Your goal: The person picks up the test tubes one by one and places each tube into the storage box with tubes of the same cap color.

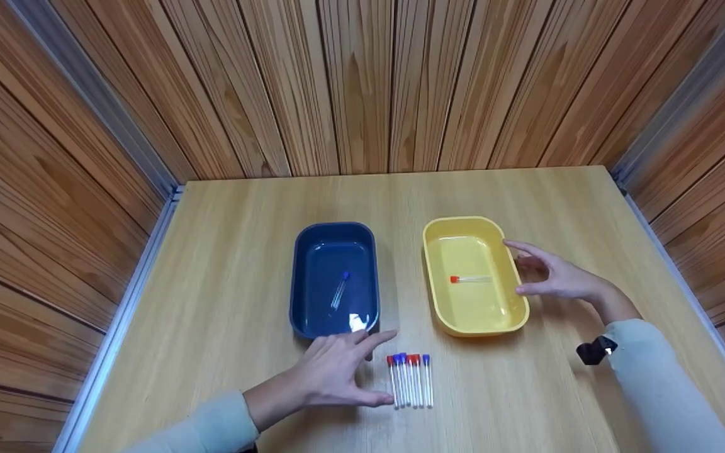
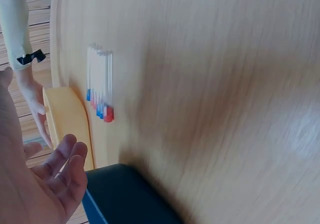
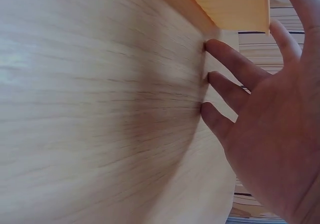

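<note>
Several clear test tubes with red and blue caps [image 1: 409,380] lie side by side on the table, caps away from me. My left hand [image 1: 337,371] hovers just left of them with thumb and fingers spread, holding nothing; the left wrist view shows a gap between it and the tubes [image 2: 101,82]. My right hand [image 1: 557,277] is at the right side of a yellow bin [image 1: 435,302], thumb and a finger at its rim, the other fingers extended down toward the table. One red-capped tube [image 1: 471,279] lies in the yellow bin. A blue-capped tube [image 1: 340,290] rests in the dark blue bin [image 1: 296,277].
The two bins stand side by side on a light wooden table [image 1: 230,283], the blue one left. Wood-patterned walls [image 1: 362,88] close off the back and both sides. A black device [image 1: 596,350] is on my right wrist.
</note>
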The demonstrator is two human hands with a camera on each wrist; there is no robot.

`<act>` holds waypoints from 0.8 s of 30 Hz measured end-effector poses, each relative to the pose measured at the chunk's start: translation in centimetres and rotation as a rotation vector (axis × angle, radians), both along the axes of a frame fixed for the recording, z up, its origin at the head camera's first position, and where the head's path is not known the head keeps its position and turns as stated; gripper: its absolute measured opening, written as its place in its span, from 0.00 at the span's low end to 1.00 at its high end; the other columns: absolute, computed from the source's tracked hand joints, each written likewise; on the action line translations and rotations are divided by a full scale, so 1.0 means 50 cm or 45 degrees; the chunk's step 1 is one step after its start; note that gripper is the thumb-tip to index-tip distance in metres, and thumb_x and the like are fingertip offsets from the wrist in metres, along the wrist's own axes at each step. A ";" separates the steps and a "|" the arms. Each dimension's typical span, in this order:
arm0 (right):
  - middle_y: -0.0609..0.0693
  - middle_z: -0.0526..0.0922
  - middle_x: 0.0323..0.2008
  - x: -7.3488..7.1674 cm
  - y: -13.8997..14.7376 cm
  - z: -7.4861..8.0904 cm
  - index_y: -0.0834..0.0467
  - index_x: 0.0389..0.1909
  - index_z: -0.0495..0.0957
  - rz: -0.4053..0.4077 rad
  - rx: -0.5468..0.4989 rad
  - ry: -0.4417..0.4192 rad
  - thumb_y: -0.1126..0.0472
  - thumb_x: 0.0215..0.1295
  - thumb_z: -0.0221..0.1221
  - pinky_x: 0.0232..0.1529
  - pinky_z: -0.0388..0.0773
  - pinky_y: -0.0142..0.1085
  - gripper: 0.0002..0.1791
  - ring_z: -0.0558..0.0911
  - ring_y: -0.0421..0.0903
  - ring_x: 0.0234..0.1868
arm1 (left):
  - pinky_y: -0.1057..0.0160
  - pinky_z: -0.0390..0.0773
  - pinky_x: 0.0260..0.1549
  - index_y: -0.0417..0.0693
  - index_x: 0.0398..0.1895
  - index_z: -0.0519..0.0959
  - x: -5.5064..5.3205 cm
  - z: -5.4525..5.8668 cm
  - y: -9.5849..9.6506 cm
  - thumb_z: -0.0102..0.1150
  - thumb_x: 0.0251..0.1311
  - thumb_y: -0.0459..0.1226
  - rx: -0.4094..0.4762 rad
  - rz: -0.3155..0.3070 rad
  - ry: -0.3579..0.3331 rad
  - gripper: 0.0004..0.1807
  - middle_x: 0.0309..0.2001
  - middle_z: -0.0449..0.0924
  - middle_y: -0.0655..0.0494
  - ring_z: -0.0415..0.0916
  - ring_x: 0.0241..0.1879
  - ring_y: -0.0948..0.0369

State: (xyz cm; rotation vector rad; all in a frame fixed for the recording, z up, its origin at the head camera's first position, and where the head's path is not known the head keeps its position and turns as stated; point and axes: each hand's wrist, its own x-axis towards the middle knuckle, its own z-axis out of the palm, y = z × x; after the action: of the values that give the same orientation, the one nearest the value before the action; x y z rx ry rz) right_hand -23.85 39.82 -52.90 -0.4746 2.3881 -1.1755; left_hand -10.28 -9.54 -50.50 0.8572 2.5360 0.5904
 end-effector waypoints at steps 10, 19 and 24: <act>0.71 0.60 0.88 -0.002 0.004 0.005 0.47 0.94 0.47 0.001 0.013 -0.067 0.54 0.70 0.75 0.82 0.54 0.82 0.61 0.61 0.77 0.88 | 0.69 0.65 0.29 0.72 0.87 0.67 0.018 -0.049 0.008 0.67 0.59 0.77 -0.022 0.052 -0.037 0.54 0.47 0.83 0.59 0.70 0.31 0.68; 0.67 0.55 0.91 -0.007 0.013 0.003 0.47 0.94 0.46 0.028 -0.018 -0.094 0.56 0.70 0.75 0.83 0.53 0.81 0.61 0.58 0.76 0.89 | 0.64 0.75 0.42 0.72 0.85 0.69 0.035 -0.094 0.018 0.67 0.55 0.81 -0.082 0.107 0.011 0.56 0.56 0.83 0.58 0.74 0.46 0.63; 0.69 0.57 0.90 -0.012 0.016 0.005 0.48 0.94 0.47 0.060 -0.033 -0.100 0.59 0.71 0.75 0.82 0.51 0.84 0.60 0.59 0.77 0.88 | 0.63 0.76 0.44 0.73 0.85 0.70 0.036 -0.116 0.021 0.68 0.53 0.81 -0.093 0.102 0.058 0.57 0.60 0.81 0.57 0.74 0.54 0.61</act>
State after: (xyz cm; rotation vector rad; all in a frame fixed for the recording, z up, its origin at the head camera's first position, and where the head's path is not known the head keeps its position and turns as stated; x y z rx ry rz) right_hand -24.48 40.60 -52.64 -0.4813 2.2856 -1.1838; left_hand -8.46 -8.50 -56.32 0.7545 2.6258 0.5046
